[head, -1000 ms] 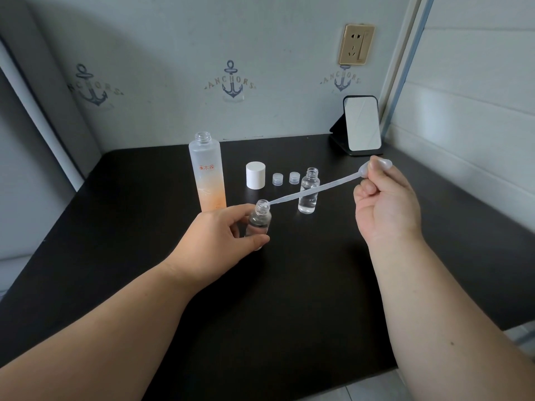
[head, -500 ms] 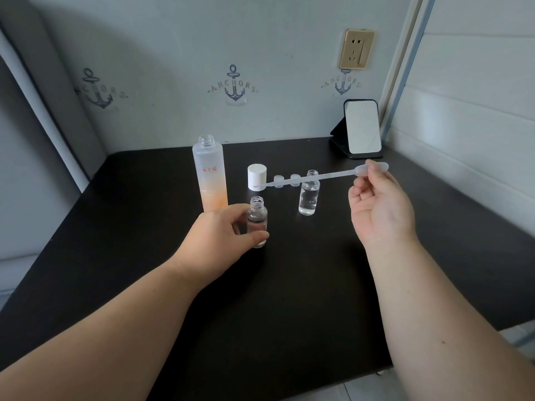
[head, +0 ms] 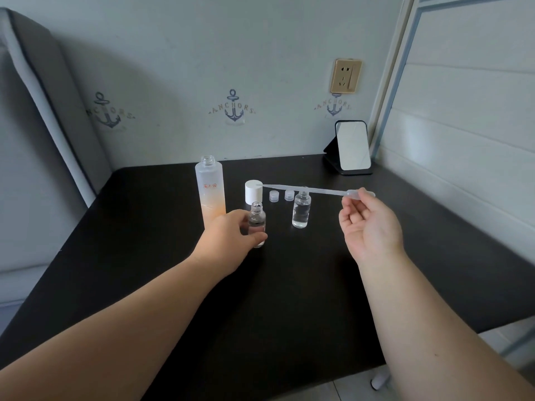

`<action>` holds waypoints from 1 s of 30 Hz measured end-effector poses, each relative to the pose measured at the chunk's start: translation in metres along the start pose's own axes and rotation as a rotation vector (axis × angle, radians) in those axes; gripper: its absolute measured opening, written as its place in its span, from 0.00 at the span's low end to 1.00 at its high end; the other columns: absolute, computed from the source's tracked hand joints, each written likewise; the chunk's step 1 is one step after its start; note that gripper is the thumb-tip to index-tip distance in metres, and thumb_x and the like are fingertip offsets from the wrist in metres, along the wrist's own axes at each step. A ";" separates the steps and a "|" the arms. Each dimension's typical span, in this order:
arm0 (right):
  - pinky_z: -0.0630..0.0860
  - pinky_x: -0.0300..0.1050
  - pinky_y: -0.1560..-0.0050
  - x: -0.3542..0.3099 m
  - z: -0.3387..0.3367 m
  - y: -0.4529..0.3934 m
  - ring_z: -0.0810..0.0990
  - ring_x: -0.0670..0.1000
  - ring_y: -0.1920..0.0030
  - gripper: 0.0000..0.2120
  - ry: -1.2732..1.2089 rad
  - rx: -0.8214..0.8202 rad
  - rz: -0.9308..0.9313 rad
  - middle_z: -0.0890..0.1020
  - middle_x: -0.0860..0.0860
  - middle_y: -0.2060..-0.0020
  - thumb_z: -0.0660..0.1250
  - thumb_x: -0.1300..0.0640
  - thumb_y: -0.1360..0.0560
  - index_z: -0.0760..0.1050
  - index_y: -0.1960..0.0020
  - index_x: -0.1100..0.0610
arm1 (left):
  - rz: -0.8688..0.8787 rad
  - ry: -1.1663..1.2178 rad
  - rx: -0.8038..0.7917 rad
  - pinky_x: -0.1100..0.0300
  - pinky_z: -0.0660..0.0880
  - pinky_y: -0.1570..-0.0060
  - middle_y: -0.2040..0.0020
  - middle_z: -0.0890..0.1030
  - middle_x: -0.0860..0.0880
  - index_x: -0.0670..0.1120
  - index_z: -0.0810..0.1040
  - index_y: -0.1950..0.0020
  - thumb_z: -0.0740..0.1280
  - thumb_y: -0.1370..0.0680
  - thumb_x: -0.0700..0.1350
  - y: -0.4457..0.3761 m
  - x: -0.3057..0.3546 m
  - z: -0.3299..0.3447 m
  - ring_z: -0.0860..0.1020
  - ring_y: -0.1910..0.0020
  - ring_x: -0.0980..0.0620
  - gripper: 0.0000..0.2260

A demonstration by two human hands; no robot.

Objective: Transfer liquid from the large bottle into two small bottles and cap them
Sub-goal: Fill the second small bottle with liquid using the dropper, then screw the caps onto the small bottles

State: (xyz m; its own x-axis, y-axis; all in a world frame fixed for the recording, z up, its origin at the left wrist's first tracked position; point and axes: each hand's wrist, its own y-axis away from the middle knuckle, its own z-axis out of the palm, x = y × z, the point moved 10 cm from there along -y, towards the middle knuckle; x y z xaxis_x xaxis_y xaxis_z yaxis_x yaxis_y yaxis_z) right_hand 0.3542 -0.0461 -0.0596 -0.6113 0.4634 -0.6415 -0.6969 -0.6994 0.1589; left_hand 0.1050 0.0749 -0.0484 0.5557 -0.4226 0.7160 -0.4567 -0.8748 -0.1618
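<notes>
On a black surface (head: 144, 256) stands an uncapped large bottle (head: 210, 192), orange liquid low inside. Beside it, left hand (head: 228, 241) fingers curl around a small bottle (head: 257, 224), partly filled. Another small bottle (head: 301, 209) holds more clear liquid. Right hand (head: 367, 227) fingers pinch a pipette (head: 312, 190) bulb.

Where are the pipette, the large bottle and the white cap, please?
pipette (head: 307, 189), head view, middle of its thin stem.
large bottle (head: 210, 195), head view, frosted body near the label.
white cap (head: 253, 193), head view, its side wall.

Left hand (head: 228, 241) holds small bottle (head: 257, 224) (uncapped); right hand (head: 369, 224) pinches pipette (head: 307, 189).
</notes>
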 end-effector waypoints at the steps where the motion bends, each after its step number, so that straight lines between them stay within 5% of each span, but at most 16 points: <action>1: 0.79 0.39 0.64 0.000 -0.003 0.002 0.86 0.51 0.63 0.06 0.004 0.011 0.008 0.86 0.55 0.62 0.71 0.64 0.21 0.81 0.58 0.60 | -0.005 -0.008 -0.007 0.58 0.77 0.51 0.50 0.80 0.60 0.55 0.77 0.40 0.74 0.24 0.53 0.000 0.001 0.001 0.78 0.55 0.61 0.14; 6: 0.80 0.40 0.63 0.000 -0.010 0.009 0.88 0.54 0.61 0.03 0.053 0.032 0.024 0.87 0.57 0.60 0.68 0.65 0.21 0.79 0.48 0.60 | -0.043 -0.015 -0.044 0.52 0.80 0.46 0.45 0.81 0.58 0.54 0.76 0.37 0.74 0.25 0.55 0.001 0.002 0.005 0.81 0.54 0.55 0.18; 10: 0.81 0.40 0.64 -0.005 -0.019 0.016 0.88 0.55 0.60 0.05 0.124 0.031 0.025 0.88 0.57 0.59 0.68 0.66 0.21 0.78 0.48 0.58 | -0.081 0.021 -0.043 0.67 0.76 0.61 0.39 0.80 0.57 0.52 0.74 0.31 0.76 0.27 0.54 0.009 -0.003 -0.005 0.84 0.64 0.58 0.26; 14: 0.81 0.40 0.65 -0.008 -0.023 0.023 0.88 0.54 0.60 0.05 0.323 -0.004 0.027 0.88 0.58 0.57 0.67 0.66 0.20 0.79 0.46 0.59 | -0.112 -0.049 0.041 0.72 0.73 0.70 0.51 0.82 0.58 0.48 0.78 0.33 0.75 0.24 0.48 0.026 -0.013 -0.039 0.82 0.69 0.60 0.21; 20: 0.76 0.43 0.59 0.010 -0.009 0.037 0.85 0.49 0.60 0.08 0.825 -0.171 0.047 0.88 0.55 0.56 0.66 0.68 0.20 0.79 0.45 0.59 | -0.070 -0.126 0.334 0.64 0.71 0.64 0.57 0.80 0.57 0.50 0.82 0.41 0.70 0.23 0.42 0.044 -0.007 -0.100 0.78 0.59 0.58 0.12; 30: 0.78 0.43 0.53 0.031 0.005 0.053 0.86 0.53 0.52 0.06 1.100 -0.457 0.047 0.88 0.56 0.55 0.71 0.69 0.24 0.81 0.50 0.60 | -0.056 -0.054 0.296 0.68 0.70 0.59 0.55 0.79 0.58 0.50 0.81 0.41 0.70 0.23 0.44 0.032 -0.001 -0.078 0.78 0.56 0.59 0.11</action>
State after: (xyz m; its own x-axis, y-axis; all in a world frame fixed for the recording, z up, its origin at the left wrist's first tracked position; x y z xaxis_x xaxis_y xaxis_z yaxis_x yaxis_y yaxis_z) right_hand 0.2960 -0.0665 -0.0676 0.1724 -0.1269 -0.9768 -0.3483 -0.9355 0.0601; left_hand 0.0356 0.0656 -0.0017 0.6140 -0.3764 0.6938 -0.2062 -0.9249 -0.3194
